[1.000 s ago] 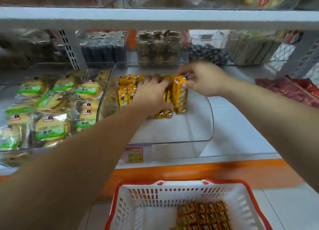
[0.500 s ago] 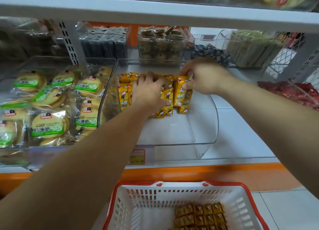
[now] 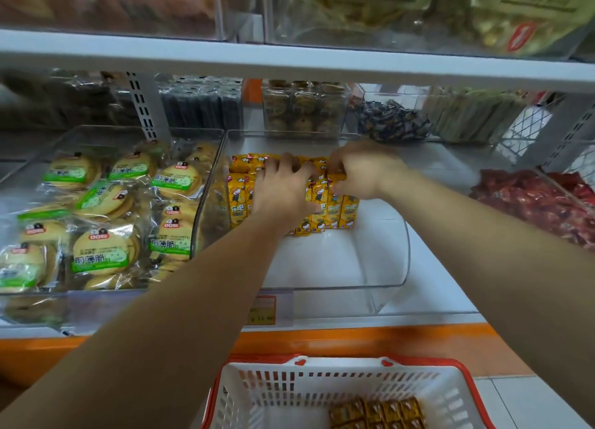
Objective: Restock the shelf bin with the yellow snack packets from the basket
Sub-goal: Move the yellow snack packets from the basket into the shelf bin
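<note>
**The end packet now sits down in the row at the far left of the bin**

The left hand [image 3: 283, 193] lies spread across the yellow snack packets [image 3: 349, 211], pressing the row toward the left wall of the clear shelf bin [image 3: 386, 287]. The right hand [image 3: 363, 171] pinches the tops of the right-end packets. A second ago that end packet stood raised and tilted; now it is level with its neighbours, so this batch looks placed. More wait in the basket [image 3: 322, 383], near the person.
</note>
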